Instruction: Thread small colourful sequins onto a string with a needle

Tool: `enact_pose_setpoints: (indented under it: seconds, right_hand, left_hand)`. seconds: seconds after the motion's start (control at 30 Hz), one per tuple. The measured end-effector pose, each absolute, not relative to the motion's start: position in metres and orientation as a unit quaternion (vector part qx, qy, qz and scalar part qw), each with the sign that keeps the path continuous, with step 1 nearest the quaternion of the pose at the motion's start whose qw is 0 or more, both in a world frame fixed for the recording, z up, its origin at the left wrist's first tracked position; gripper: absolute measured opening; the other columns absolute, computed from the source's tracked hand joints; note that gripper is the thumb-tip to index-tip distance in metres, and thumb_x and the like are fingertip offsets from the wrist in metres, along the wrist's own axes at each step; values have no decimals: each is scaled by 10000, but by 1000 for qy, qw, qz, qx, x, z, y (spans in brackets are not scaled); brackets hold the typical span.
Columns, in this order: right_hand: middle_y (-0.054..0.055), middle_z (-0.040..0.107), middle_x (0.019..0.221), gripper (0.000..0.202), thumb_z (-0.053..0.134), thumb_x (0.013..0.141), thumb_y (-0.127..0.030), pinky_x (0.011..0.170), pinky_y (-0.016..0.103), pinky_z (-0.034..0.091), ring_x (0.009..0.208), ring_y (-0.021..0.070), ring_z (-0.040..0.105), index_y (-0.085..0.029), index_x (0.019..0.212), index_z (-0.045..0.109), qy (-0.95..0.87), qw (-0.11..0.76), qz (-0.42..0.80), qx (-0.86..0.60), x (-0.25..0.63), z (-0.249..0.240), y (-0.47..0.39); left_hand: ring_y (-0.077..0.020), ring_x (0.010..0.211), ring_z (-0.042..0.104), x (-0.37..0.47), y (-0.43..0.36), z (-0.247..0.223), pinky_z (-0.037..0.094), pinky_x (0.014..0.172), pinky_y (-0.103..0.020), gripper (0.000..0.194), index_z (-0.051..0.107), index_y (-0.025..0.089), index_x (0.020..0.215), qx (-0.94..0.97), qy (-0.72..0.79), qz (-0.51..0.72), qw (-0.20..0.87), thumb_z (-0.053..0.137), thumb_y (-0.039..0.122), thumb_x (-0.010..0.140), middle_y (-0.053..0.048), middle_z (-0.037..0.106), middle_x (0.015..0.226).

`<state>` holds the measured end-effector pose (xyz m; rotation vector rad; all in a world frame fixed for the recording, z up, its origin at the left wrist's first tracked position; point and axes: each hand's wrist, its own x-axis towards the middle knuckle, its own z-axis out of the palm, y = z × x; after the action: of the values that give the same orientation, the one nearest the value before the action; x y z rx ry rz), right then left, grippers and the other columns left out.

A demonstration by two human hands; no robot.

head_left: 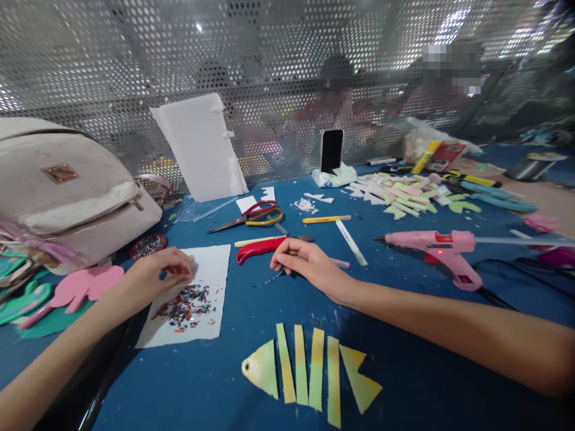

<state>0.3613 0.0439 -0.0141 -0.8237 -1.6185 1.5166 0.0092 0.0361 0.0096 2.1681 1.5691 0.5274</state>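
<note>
Above a sheet of white paper (211, 260) with a heap of small multicoloured beads (195, 305), my left hand (173, 266) has its fingers curled and tips together; anything in them is hidden. My right hand (309, 269) pinches a thin beaded strand (268, 281), whose free end hangs to the left above the blue table. Right beside those fingers lies a red-handled tool (260, 247). Nearest me is a fish laid out in separate pieces: a head (263, 371) with an eye, several yellow-green strips (315, 368) and a notched tail (360, 380).
A pink glue gun (449, 245) with its cable lies at right. Scissors (251, 218), a yellow pen (326, 219) and a pile of cut pieces (404, 194) lie farther back. A phone (331, 151) stands upright. A pale backpack (76, 191) occupies the left; people sit behind the perforated screen (269, 72).
</note>
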Motion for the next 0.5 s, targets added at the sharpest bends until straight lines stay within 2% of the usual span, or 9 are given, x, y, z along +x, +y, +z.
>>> enact_pose_setpoints:
  seconds: [0.13,0.23,0.3,0.37,0.43,0.5]
  right_hand:
    - [57,706,942,139,602,958,-303,726,259,500,867,140,657,-177,899,611,-639,374,589,-323,360,-15,42]
    - [31,678,872,139,608,953,-301,699,256,486,816,134,640,-177,889,610,-661,370,570,-318,359,-13,37]
    - [12,642,826,127,612,948,-285,683,255,470,771,127,608,-176,885,627,-699,368,533,-305,359,-11,33]
    - [7,625,831,95,619,936,-242,665,255,445,732,117,556,-179,870,646,-743,380,468,-290,359,-9,28]
    - [15,634,862,80,623,933,-223,664,262,430,743,125,531,-185,870,654,-780,388,412,-267,360,-9,24]
    - [18,640,846,71,636,929,-218,660,269,422,760,138,525,-189,866,652,-805,391,380,-234,361,-10,22]
  left_hand:
    - [-244,839,700,30,20,24,570,782,-342,301,703,220,798,730,595,269,204,673,519,817,-57,763,902]
    - [-198,740,698,64,-5,23,573,661,-284,312,676,206,825,698,583,325,258,655,514,874,-47,742,835]
    - [-156,612,649,91,-22,15,527,545,-241,288,656,195,801,633,563,367,385,708,471,865,-25,691,703]
    - [-143,631,657,113,-34,3,558,592,-245,223,659,196,825,596,519,362,494,733,403,863,-22,694,729]
    - [-134,618,656,125,-40,-7,578,604,-247,181,660,198,842,583,469,379,544,766,345,833,-12,681,721]
    - [-125,645,666,127,-41,-13,594,635,-236,143,670,206,900,586,444,400,548,772,271,825,-8,692,764]
